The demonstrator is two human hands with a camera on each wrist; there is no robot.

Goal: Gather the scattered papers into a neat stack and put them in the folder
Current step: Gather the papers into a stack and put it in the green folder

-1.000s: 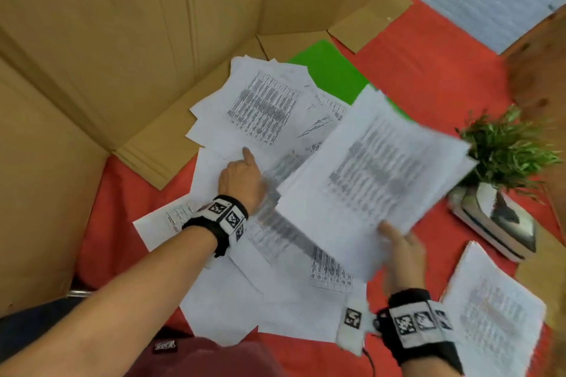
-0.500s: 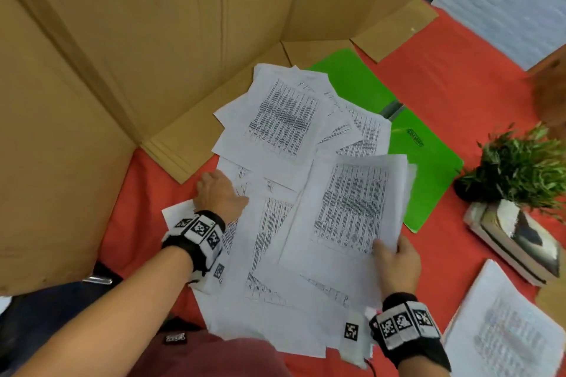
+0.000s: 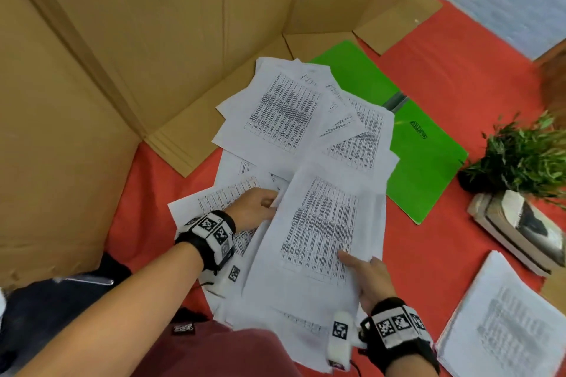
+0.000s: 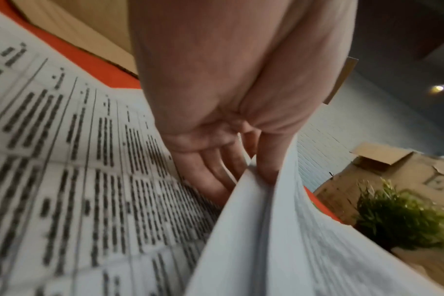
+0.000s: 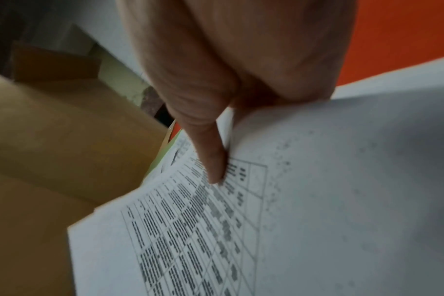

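I hold a bundle of printed sheets [image 3: 321,232] low over the red table, between both hands. My right hand [image 3: 364,272] grips its near right corner with the thumb on top [image 5: 212,158]; the fingers beneath are hidden. At the bundle's left edge my left hand [image 3: 260,205] pinches it, thumb against the edge and fingers underneath [image 4: 241,164]. More loose sheets [image 3: 275,119] lie fanned out behind and beneath the bundle [image 4: 292,240]. The green folder [image 3: 422,168] lies open flat at the back right, its left half partly covered by papers.
Cardboard walls [image 3: 153,40] close off the left and back. A potted plant [image 3: 526,159] stands on books [image 3: 526,229] at the right. A separate stack of papers [image 3: 502,321] lies near the right front edge. Red cloth [image 3: 459,70] covers the table.
My right hand has brought the bundle down and nearer to me. My left hand left the loose sheets on the left and took hold of the bundle's left edge.
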